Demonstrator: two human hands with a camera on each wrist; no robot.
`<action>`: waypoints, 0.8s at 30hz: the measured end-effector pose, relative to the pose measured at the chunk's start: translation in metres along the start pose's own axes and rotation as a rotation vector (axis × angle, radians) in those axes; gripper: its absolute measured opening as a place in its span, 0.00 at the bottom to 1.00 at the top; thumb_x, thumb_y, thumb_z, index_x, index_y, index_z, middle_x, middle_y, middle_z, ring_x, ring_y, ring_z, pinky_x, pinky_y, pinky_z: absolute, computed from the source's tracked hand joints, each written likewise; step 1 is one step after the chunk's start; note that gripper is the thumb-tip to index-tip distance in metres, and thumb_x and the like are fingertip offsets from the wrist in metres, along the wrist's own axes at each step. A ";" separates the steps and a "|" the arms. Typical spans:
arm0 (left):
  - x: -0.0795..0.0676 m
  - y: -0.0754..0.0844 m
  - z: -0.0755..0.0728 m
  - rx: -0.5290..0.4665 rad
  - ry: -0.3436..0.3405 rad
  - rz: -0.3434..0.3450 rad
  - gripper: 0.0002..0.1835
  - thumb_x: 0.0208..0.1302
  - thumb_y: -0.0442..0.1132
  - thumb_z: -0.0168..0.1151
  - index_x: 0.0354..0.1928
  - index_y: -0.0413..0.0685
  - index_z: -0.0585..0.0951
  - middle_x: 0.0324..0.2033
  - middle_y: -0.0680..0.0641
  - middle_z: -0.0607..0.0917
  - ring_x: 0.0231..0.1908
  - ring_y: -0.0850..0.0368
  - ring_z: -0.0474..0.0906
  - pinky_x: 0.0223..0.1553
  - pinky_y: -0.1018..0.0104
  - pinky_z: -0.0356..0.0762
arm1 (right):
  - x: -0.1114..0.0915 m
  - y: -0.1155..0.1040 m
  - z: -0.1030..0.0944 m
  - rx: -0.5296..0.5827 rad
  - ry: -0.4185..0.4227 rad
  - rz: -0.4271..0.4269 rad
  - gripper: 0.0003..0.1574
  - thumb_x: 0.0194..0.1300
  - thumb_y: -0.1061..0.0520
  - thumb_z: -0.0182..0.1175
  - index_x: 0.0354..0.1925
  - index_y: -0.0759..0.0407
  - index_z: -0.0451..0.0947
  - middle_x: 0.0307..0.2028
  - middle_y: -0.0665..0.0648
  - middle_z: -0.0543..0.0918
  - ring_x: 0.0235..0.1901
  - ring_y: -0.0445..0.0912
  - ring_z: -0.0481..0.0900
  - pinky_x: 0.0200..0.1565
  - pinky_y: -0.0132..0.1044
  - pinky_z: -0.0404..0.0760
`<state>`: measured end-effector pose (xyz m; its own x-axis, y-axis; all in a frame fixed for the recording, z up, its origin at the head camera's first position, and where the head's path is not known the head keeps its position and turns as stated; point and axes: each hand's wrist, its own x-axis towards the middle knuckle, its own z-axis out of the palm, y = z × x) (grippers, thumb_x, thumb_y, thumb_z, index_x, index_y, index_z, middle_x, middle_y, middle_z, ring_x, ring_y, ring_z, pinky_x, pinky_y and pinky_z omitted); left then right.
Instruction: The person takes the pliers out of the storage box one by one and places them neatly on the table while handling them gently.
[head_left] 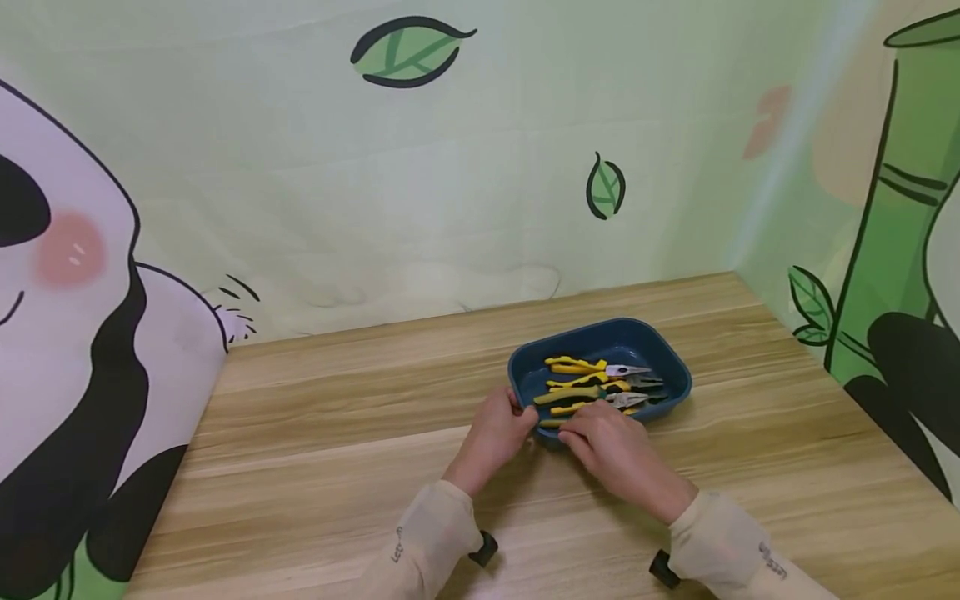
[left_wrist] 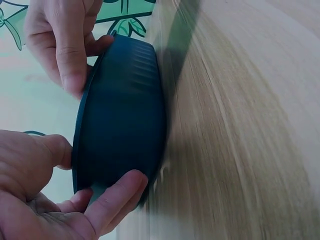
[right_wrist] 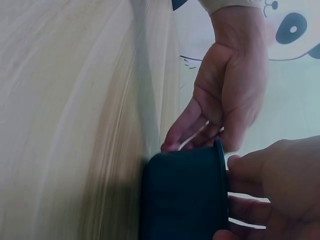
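A dark blue tray [head_left: 626, 331] stands on the wooden table with several pliers lying side by side in it. Their handles are mostly yellow and point left; the metal jaws point right. My left hand [head_left: 498, 433] grips the tray's near left corner, thumb at the rim and fingers against the outer wall [left_wrist: 122, 110]. Over the near rim, my right hand [head_left: 618, 450] reaches into the tray beside the nearest yellow handle [head_left: 552, 423]. Its fingers [right_wrist: 250, 210] show at the rim in the right wrist view; I cannot tell whether they hold a handle.
The wooden table [head_left: 315, 417] extends to the left and in front of the tray. Behind it hangs a pale green backdrop [head_left: 300, 167] with printed leaves and pandas, which also borders the table's right side.
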<state>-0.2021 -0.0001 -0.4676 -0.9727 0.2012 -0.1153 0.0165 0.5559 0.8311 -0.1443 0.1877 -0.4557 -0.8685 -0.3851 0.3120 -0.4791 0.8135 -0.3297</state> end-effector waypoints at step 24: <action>-0.010 -0.010 -0.021 -0.074 -0.021 -0.049 0.09 0.67 0.32 0.61 0.44 0.37 0.72 0.29 0.45 0.80 0.27 0.56 0.76 0.27 0.67 0.73 | -0.020 0.047 -0.023 -0.046 0.155 0.179 0.05 0.66 0.62 0.70 0.37 0.65 0.89 0.37 0.60 0.86 0.39 0.57 0.80 0.42 0.53 0.81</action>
<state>-0.1971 -0.0245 -0.4635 -0.9669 0.1922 -0.1677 -0.0492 0.5047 0.8619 -0.1463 0.2441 -0.4568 -0.9075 -0.1647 0.3865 -0.3102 0.8831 -0.3519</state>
